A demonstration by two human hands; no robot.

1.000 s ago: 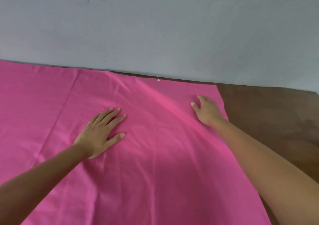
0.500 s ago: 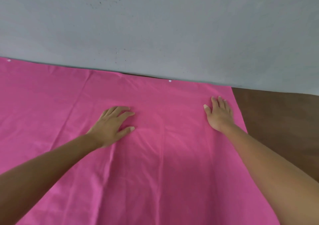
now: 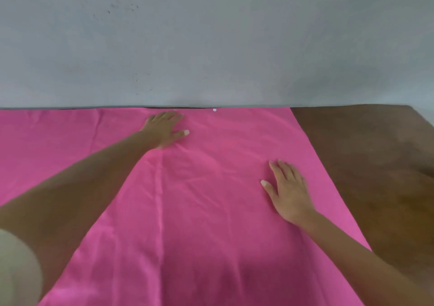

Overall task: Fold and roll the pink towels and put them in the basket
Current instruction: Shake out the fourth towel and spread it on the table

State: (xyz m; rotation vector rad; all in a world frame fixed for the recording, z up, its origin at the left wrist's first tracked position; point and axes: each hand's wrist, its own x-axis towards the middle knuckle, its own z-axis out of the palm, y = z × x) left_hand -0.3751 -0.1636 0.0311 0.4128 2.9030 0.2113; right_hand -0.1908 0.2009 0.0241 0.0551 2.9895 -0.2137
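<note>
Head view looks down on a pink towel [image 3: 211,211] spread flat over a brown table [image 3: 366,164]. The cloth covers most of the surface from the left border of the picture to a slanted right edge, and its far edge lies along the foot of a grey wall [image 3: 211,35]. A long crease [image 3: 161,207] runs down the cloth from far to near, with fainter wrinkles fanning out beside it.

The left hand [image 3: 164,128] lies palm down on the towel close to its far edge, at the top of that crease. Its fingers are stretched out straight and the thumb is spread to the side. The right hand [image 3: 290,188] also rests palm down on the cloth, nearer to the person and just inside the right edge, with straight fingers pointing toward the wall. Neither hand grips any fabric.

A small white dot [image 3: 214,110] sits on the towel's far edge, between the two hands. A pale sleeve [image 3: 16,270] shows blurred in the lower left corner.
</note>
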